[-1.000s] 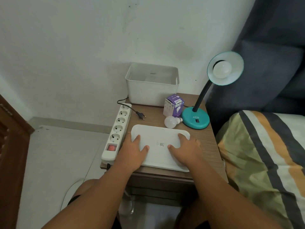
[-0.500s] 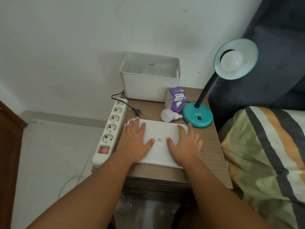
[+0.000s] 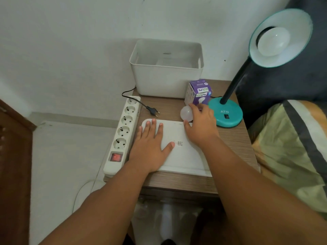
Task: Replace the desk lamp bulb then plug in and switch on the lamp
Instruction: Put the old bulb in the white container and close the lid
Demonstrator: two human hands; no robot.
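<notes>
The teal desk lamp [image 3: 228, 115] stands at the table's right, its shade [image 3: 281, 38] tilted towards me with a white bulb [image 3: 273, 41] in the socket. A loose white bulb [image 3: 185, 113] lies on the table between the lamp base and a flat white lid [image 3: 184, 156]. My right hand [image 3: 201, 124] covers the loose bulb's right side, index finger above and thumb below it. My left hand [image 3: 150, 147] rests flat on the lid, fingers apart. The lamp's black plug [image 3: 153, 110] lies unplugged beside the white power strip [image 3: 123, 131], whose red switch [image 3: 115, 157] glows.
A purple bulb box [image 3: 199, 93] stands behind the loose bulb. A white plastic bin [image 3: 166, 76] sits at the back against the wall. A bed with a striped cover [image 3: 292, 147] borders the table's right; a brown door [image 3: 14, 165] is at far left.
My right hand left the lid and moved forward and right onto the loose bulb. My left hand stayed flat on the lid. The view moved closer.
</notes>
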